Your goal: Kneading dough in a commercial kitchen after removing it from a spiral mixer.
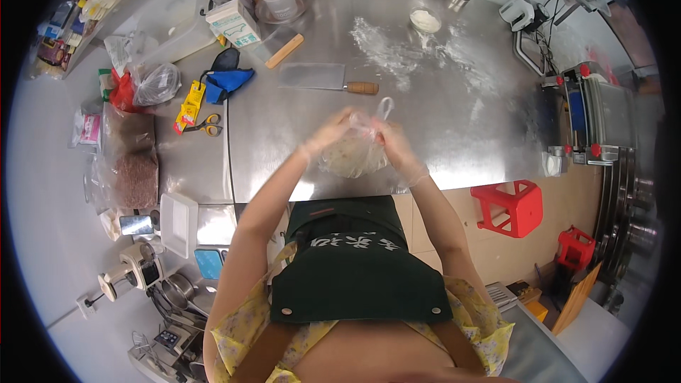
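A clear plastic bag (347, 159) with a pale lump inside rests near the front edge of the steel table, in front of my body. At the bag's gathered neck, my left hand (333, 130) pinches the left side with its fingers closed. Opposite it, my right hand (397, 145) is closed on the neck, and a loop of plastic sticks up above its fingers. Thin clear plastic shows around both wrists. Beyond the hands lies a cleaver (312, 76), its wooden handle to the right. What exactly the lump is cannot be made out.
White flour (386, 50) is strewn over the far table (269, 135), beside a small bowl of flour (425, 21). A wood-handled scraper (285, 51), scissors (211, 128) and a large brown bag (136, 163) lie left. A red stool (512, 207) stands right of the table's front edge.
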`<state>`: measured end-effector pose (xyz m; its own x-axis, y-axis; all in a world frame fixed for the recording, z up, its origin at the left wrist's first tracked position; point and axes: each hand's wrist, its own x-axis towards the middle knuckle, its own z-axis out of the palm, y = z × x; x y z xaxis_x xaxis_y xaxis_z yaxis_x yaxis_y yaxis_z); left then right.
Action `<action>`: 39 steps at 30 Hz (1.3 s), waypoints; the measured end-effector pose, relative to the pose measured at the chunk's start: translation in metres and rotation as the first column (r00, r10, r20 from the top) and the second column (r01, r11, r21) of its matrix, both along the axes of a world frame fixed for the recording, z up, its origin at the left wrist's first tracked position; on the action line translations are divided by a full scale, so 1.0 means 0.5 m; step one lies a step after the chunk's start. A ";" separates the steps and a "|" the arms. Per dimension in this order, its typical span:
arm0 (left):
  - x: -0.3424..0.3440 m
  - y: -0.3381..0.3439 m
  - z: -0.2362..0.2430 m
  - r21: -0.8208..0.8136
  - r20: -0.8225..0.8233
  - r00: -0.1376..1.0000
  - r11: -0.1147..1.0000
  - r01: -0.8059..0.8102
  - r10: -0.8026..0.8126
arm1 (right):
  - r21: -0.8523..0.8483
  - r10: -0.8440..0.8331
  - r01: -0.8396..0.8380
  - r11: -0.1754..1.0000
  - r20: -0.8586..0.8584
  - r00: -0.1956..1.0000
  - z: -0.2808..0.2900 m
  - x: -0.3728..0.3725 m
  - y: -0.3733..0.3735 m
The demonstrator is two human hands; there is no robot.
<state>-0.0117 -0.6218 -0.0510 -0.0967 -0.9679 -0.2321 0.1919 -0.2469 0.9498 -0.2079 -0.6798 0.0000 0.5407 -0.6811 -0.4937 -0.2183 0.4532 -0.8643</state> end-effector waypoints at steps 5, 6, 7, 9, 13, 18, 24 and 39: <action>-0.123 0.092 0.029 -0.275 0.455 0.839 0.943 -0.187 0.299 | 0.166 -0.085 0.051 0.985 0.208 0.974 -0.029 0.002 -0.023; -0.117 0.089 0.012 -0.276 0.452 0.837 0.941 -0.197 0.308 | 0.160 -0.023 -0.023 0.987 0.275 0.961 -0.037 -0.003 -0.031; -0.104 0.087 -0.022 -0.134 0.325 0.913 0.967 -0.215 0.248 | 0.158 -0.002 -0.043 0.986 0.274 0.962 -0.026 0.000 -0.030; -0.088 0.088 -0.039 0.008 0.176 0.961 0.976 -0.217 0.212 | 0.122 0.013 -0.044 0.992 0.244 0.970 0.006 -0.003 -0.018; -0.063 0.076 -0.021 0.199 -0.090 0.962 0.951 -0.236 0.258 | -0.455 0.439 -0.400 0.796 -0.021 0.898 0.038 -0.029 -0.019; -0.065 0.077 0.070 0.135 0.187 0.982 0.989 -0.065 0.039 | -0.904 0.017 -0.367 -0.218 -0.380 0.925 0.031 -0.025 0.011; -0.099 0.076 0.180 0.373 -0.224 0.887 0.877 -0.303 0.403 | -0.941 0.031 -0.258 -0.218 -0.271 0.962 0.033 -0.010 0.049; -0.025 0.080 0.082 0.342 -0.116 0.612 0.610 -0.714 0.782 | -0.071 -0.373 0.416 0.907 0.324 0.869 -0.037 -0.065 0.068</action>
<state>-0.0243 -0.5819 -0.0100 0.5537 -0.6371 -0.5363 0.6156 -0.1206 0.7788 -0.2407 -0.6456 -0.0186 0.3187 -0.9163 -0.2425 0.2292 0.3227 -0.9183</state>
